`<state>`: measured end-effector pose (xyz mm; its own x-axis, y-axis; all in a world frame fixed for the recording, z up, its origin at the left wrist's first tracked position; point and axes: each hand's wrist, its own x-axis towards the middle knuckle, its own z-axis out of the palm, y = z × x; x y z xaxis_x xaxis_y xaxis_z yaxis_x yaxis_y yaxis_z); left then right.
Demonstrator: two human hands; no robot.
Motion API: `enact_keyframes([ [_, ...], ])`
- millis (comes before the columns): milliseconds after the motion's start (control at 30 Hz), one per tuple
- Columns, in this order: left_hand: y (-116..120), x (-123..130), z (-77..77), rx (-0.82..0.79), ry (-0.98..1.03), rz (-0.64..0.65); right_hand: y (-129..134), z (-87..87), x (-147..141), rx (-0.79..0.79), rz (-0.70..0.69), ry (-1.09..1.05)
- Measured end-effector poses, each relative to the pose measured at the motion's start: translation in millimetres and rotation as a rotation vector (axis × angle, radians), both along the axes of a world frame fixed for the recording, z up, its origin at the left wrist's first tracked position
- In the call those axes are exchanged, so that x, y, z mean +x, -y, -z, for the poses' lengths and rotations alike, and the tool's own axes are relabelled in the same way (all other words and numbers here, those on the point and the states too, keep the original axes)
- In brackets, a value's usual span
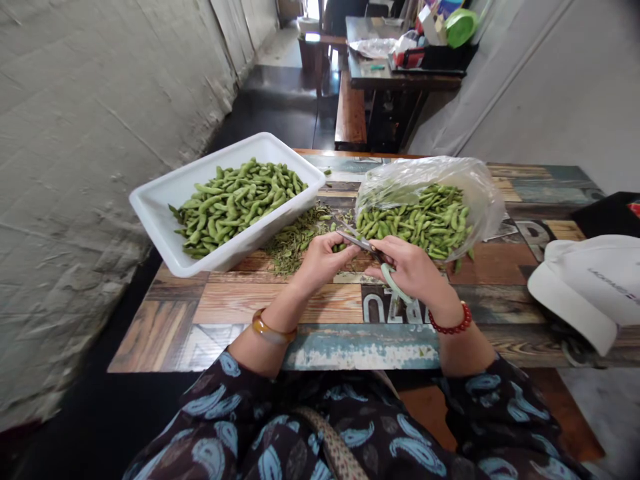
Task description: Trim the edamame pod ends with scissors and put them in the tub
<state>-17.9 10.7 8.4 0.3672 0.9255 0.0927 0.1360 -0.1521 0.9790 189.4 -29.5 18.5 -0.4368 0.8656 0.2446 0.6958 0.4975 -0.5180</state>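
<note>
One green pod is pinched in the left hand, thumb and fingers closed on it; the right hand curls around scissors, blades just beside the pod. Beyond, green scraps lie between a white tub and plastic bag, both holding more pods.

Rough pale wall, dark floor.

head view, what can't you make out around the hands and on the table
All in the head view:
Held pod: partly covered by the left hand.
Scissors: part of the handle is hidden by the right hand.
White tub: floor mostly buried under heaped pods.
White cap: lettering too small to read surely.
Black object: cut off by the right edge.
</note>
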Motion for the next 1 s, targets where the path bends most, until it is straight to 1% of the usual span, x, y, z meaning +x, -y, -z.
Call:
enact_keyframes([
  [233, -5.7, 0.5, 10.3, -0.007, -0.02, -0.056, -0.4, -0.9, 2.8, -0.014, 0.007, 0.081],
  [400, -6.1, 1.8, 10.8, -0.056, 0.014, -0.059, -2.0, 2.2, 4.0, -0.031, -0.011, 0.051],
  [467, -5.3, 2.2, 9.4, -0.097, 0.057, -0.066, -3.0, 4.0, 4.3, -0.045, -0.021, 0.032],
  [533, -4.2, 2.2, 7.2, -0.185, 0.124, -0.084, -4.2, 5.8, 4.5, -0.04, -0.002, 0.005],
  [633, -2.8, 1.9, 2.7, -0.336, 0.239, -0.112, -6.1, 8.1, 4.8, 0.002, 0.095, -0.057],
  [733, -2.0, 1.5, -1.7, -0.421, 0.339, -0.122, -7.1, 9.3, 4.9, 0.039, 0.166, -0.093],
  [867, -1.3, 1.1, -4.9, -0.464, 0.433, -0.123, -6.0, 9.7, 3.1, 0.064, 0.146, -0.079],
  [1000, -0.4, 1.7, -3.5, -0.478, 0.474, -0.088, -3.0, 7.7, -0.9, 0.035, 0.101, -0.025],
])
